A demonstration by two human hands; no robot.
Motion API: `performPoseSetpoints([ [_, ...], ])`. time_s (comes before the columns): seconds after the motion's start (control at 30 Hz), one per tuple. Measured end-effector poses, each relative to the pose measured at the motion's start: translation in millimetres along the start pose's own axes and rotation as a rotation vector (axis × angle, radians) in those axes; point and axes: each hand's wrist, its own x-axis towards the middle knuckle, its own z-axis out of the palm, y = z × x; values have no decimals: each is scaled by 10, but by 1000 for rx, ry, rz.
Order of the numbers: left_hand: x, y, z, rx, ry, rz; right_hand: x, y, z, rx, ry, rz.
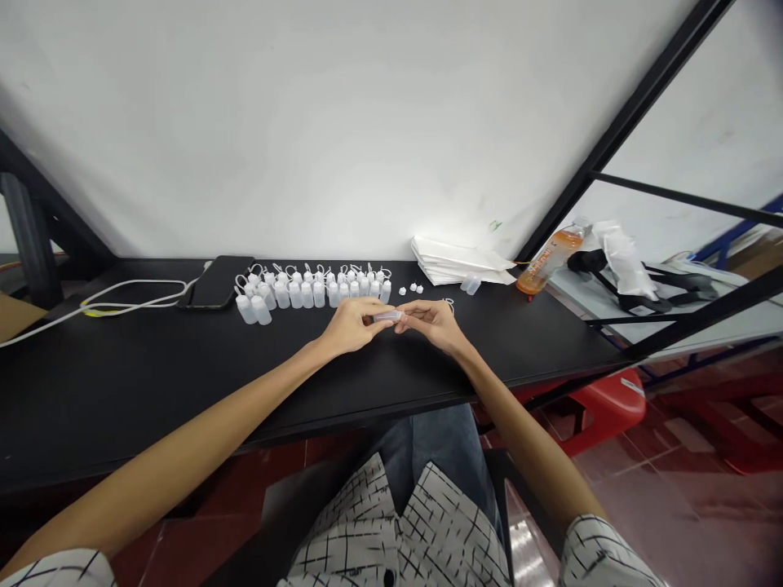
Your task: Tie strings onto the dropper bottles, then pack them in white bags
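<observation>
My left hand (351, 326) is closed around a small translucent plastic bottle (387, 315), held on its side just above the black table. At the neck end of that bottle, the fingers of my right hand (433, 322) pinch a small white part; its exact shape is hidden by the fingertips. Behind my hands stand rows of similar small bottles (297, 294) with white caps and looped straps. Several loose white caps (414, 287) lie to the right of the rows. Past my right hand a white strap loop (449, 303) shows in part.
A black phone (217, 282) and a white cable (134, 303) lie at the left. On the right are stacked white sheets (458, 259), uncapped bottles (471, 284) and a tilted orange drink bottle (550, 259). A black frame post (612, 122) rises beyond, with a red stool (603, 408) below.
</observation>
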Motion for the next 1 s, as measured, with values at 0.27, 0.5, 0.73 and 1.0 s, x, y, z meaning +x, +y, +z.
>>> performPoseSetpoints([
  [0.27,-55,34,-2,236,71,256,13,-14,-1,99,66,31],
  [0.5,-51,0,-14,365,14,317,32,23,-30,116,93,37],
  [0.73,-1,8,-23,108,-80,-34,22,5,-22,22,130,-28],
  [1.0,21,26,-72,-41,-83,-37,2,5,19,-7,17,-32],
])
